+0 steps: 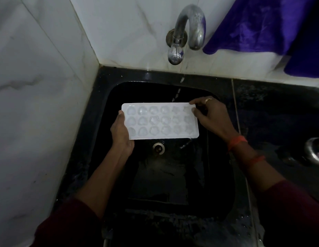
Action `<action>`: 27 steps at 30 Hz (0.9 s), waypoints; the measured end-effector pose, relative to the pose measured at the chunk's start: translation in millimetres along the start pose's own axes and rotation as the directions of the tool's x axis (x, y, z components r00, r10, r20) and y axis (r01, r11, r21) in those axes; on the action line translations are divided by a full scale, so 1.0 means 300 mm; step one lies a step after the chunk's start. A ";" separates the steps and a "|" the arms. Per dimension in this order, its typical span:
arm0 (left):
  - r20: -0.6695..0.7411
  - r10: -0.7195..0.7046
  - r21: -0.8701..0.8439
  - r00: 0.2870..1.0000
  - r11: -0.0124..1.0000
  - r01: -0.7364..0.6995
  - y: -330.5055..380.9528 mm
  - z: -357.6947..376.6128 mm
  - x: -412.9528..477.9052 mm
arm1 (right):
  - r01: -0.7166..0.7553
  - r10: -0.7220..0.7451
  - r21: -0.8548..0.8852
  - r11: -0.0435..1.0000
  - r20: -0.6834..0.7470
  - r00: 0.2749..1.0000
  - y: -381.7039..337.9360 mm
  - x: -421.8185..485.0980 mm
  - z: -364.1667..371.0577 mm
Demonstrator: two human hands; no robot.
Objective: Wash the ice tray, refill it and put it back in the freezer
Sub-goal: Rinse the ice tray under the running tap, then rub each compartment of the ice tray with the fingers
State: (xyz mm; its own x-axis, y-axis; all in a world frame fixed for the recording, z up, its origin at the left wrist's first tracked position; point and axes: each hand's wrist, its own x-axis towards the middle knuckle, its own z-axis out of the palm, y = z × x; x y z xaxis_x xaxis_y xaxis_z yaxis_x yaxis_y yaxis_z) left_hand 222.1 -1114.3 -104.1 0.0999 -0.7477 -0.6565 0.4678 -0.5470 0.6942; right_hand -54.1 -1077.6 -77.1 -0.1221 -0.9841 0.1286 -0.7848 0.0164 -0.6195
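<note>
A: Where is the ice tray (pixel 160 121)?
B: Over the black sink (pixel 173 184), under the tap (pixel 188 27). The left hand (pixel 120 132) grips its left end; the right hand (pixel 211 115) pinches the right end.
A: Any risk?
B: Probably spilling. Water runs off its near right corner, so any tilt could empty the cells.

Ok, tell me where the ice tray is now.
Head view, centre: the white rectangular plastic ice tray is over the black sink, below the curved metal tap, gripped by left hand and right hand.

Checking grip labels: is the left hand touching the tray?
Touching. Head view shows the left hand gripping the tray at its left end, thumb on the rim.
</note>
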 end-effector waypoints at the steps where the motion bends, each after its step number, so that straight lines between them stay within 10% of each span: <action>1: -0.007 0.004 0.003 1.000 1.000 -0.004 0.002 0.000 0.001 | 0.005 -0.004 -0.032 0.999 0.029 1.000 0.007 -0.011 0.005; 27: -0.037 0.026 0.018 0.999 1.000 -0.026 -0.039 -0.068 -0.163 | 0.156 -0.082 -0.416 0.896 0.190 0.978 -0.063 -0.144 -0.017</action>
State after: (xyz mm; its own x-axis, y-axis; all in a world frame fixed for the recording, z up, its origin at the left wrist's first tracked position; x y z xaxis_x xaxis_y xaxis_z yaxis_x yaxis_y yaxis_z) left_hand 229.7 -1063.6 -86.2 0.1448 -0.7474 -0.6485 0.4490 -0.5344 0.7161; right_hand -37.1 -1034.4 -67.1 0.0607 -0.9977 0.0293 -0.9748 -0.0656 -0.2132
